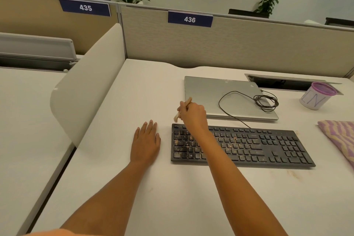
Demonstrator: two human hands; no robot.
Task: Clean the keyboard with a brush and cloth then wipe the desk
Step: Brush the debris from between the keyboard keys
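Gripping one brush point(177, 116), the right hand point(192, 114) overhangs one keyboard point(268, 145).

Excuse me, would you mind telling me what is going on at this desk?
A person is brushing a dirty black computer keyboard. Their right hand grips a small wooden-handled brush over its far left corner; the left hand rests flat on the white desk beside it. Pale crumbs speckle the left and middle keys. The purple-and-yellow striped cloth lies untouched at the right.
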